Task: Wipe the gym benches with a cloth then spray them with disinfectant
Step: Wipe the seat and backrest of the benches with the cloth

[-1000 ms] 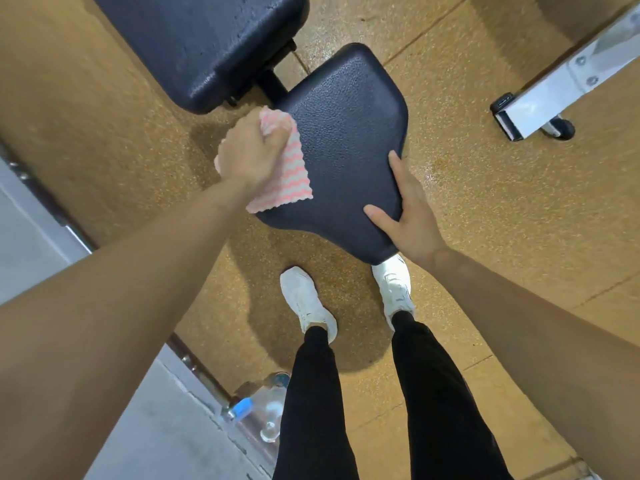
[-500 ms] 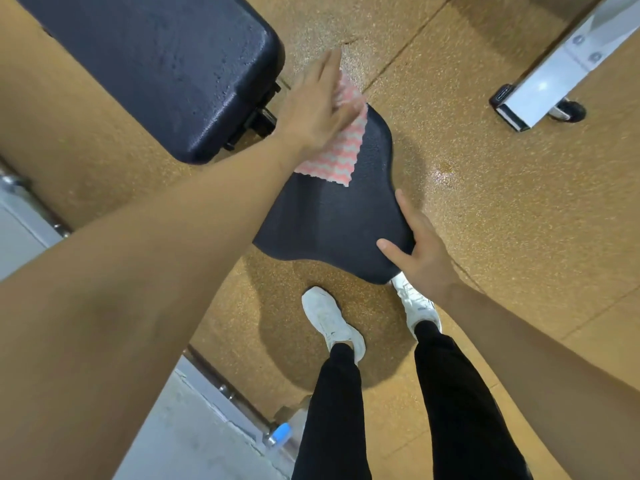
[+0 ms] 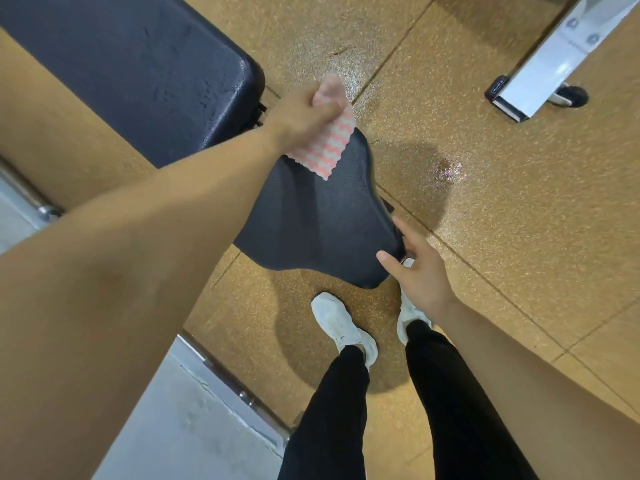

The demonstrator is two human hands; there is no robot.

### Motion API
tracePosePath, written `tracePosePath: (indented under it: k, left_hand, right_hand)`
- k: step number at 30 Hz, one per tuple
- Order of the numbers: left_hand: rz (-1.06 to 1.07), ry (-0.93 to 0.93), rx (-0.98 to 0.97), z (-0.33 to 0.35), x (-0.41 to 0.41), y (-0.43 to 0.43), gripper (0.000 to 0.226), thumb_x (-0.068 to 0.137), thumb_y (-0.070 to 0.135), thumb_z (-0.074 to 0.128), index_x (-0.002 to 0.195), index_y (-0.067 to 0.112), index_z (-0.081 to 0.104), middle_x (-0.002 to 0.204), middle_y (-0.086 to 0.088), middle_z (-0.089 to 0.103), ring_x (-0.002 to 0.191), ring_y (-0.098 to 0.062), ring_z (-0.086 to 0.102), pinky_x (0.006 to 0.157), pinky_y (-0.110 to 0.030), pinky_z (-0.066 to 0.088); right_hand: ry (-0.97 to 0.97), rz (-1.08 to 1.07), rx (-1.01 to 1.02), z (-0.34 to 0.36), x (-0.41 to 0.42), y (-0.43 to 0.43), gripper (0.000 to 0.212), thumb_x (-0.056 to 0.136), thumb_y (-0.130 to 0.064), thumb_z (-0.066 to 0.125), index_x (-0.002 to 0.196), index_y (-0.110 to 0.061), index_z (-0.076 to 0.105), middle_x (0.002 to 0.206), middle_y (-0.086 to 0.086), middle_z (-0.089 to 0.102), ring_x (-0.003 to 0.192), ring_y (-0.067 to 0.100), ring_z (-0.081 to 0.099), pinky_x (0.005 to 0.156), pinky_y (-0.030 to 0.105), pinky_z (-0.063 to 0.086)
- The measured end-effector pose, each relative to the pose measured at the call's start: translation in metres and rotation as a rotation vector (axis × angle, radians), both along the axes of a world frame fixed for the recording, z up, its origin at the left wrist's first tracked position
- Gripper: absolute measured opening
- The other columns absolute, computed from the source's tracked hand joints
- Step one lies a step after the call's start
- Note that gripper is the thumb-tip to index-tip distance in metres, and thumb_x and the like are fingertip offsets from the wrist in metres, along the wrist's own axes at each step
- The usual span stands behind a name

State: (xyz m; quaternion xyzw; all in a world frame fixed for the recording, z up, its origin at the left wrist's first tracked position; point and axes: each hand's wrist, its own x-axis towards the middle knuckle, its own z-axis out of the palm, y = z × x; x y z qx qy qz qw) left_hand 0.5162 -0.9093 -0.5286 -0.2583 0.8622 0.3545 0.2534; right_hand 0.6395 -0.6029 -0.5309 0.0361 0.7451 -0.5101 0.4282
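Cloth point(image 3: 325, 147) clutched in left hand point(image 3: 301, 116) over seat point(image 3: 311, 220)

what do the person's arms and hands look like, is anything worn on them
Both are bare. The left forearm and right forearm show no sleeves within the frame. The left hand and right hand wear no gloves, and no watch, band or ring shows, though the left hand is motion-blurred, so small items there could be missed.
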Motion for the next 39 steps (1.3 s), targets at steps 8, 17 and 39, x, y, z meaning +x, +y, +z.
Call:
tracePosePath:
  k: [8, 17, 39]
  left_hand:
    - [-0.671, -0.024, -0.422, 0.010, 0.010, 0.045, 0.070, 0.089, 0.075, 0.023, 0.132, 0.039, 0.064, 0.143, 0.005, 0.057, 0.149, -0.035, 0.028, 0.123, -0.063, 0.008]
    - [-0.874, -0.088, -0.349, 0.009, 0.087, 0.149, 0.056, 0.103, 0.051, 0.025, 0.109, 0.030, 0.077, 0.109, 0.008, 0.071, 0.136, -0.027, 0.044, 0.124, -0.061, -0.007]
    - [0.485, 0.097, 0.346, 0.082, 0.243, 0.176, 0.035, 0.107, 0.038, 0.053, 0.114, 0.011, 0.074, 0.102, 0.000, 0.077, 0.097, -0.016, 0.074, 0.085, -0.044, 0.061]
  right_hand:
    - [-0.096, -0.086, 0.033, 0.008, 0.004, 0.016, 0.054, 0.095, -0.011, 0.070, 0.145, -0.023, 0.053, 0.116, -0.033, 0.054, 0.093, -0.023, 0.060, 0.076, -0.001, 0.047]
    - [-0.238, -0.185, 0.110, 0.007, 0.018, 0.040, 0.044, 0.094, -0.014, 0.072, 0.136, -0.018, 0.061, 0.113, -0.008, 0.068, 0.094, -0.001, 0.066, 0.072, 0.008, 0.046]
    - [-0.146, -0.050, 0.102, 0.088, 0.029, 0.047, 0.045, 0.090, -0.009, 0.073, 0.132, -0.022, 0.064, 0.124, -0.004, 0.067, 0.102, 0.003, 0.065, 0.091, 0.020, 0.053]
